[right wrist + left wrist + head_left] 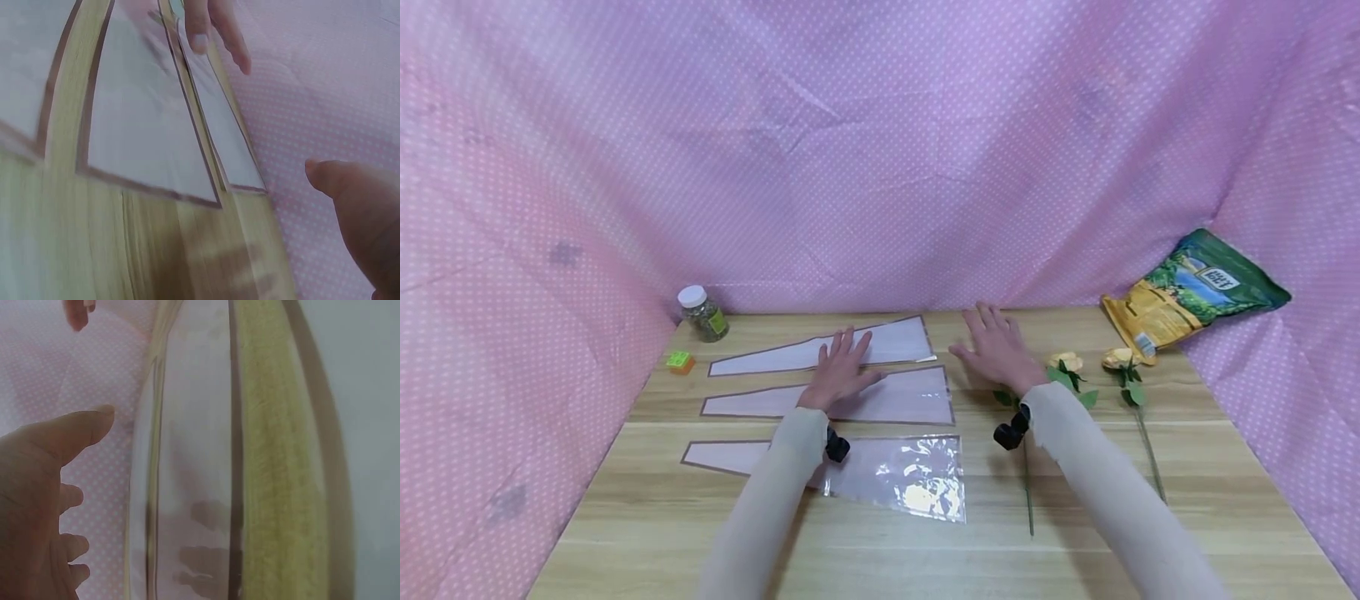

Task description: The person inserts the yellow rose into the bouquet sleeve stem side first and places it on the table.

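Three flat, tapered clear sleeves with brown edges lie one behind another on the wooden table: the rear sleeve (895, 340), the middle sleeve (917, 396) and the front sleeve (895, 475). My left hand (842, 371) is over the middle and rear sleeves, fingers spread and nothing held; whether it touches them cannot be told. My right hand (997, 346), its fingers spread and empty, is just right of the rear sleeve, above the table's back part. In the left wrist view the left hand (31, 494) shows its thumb apart; the right hand (369, 219) likewise in the right wrist view.
A jar with a white lid (702, 314) and a small green-and-orange block (680, 362) are at the back left. Right of the sleeves lie two cream roses, one (1066, 362) partly under my right arm, the other (1120, 359) beside a green-and-yellow bag (1195, 287). Pink dotted cloth (880, 167) hangs behind.
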Demonstrator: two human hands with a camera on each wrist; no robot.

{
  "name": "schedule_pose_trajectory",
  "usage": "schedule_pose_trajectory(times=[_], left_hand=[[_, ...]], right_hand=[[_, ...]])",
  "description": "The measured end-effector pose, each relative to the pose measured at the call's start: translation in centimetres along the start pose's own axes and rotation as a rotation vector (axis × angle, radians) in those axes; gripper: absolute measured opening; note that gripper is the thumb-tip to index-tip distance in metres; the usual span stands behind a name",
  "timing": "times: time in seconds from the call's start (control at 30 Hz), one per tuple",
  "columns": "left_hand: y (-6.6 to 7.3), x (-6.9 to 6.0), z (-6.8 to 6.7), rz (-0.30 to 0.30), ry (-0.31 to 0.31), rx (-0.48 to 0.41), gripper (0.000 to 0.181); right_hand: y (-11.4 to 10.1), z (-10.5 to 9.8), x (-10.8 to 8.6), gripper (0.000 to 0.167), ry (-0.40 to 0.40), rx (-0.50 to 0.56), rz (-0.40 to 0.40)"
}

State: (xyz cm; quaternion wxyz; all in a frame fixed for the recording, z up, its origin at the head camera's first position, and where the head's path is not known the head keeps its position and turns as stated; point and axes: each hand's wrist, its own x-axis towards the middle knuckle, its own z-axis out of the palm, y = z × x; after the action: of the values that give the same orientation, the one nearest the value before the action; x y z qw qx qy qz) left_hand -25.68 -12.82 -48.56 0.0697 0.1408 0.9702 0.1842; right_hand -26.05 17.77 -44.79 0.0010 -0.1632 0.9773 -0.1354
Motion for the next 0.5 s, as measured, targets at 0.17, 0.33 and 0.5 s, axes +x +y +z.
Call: schedule_pose_trajectory(times=[0.17, 0.33, 0.5], left_hand=[[0.4, 0.5, 0.2, 0.002, -0.010, 0.011, 0.085], [1.0, 0.9, 0.4, -0.002, -0.025, 0.030, 0.083], [1.4, 1.2, 0.7, -0.003, -0.044, 0.054, 0.083]], right_hand=[[-1.1, 1.1, 0.9, 0.077, -0.009, 0.004, -0.001], [-2.0, 2.3, 1.5, 0.074, -0.034, 0.010, -0.003], [-2.6, 3.4, 1.9, 0.073, -0.056, 0.011, -0.002]])
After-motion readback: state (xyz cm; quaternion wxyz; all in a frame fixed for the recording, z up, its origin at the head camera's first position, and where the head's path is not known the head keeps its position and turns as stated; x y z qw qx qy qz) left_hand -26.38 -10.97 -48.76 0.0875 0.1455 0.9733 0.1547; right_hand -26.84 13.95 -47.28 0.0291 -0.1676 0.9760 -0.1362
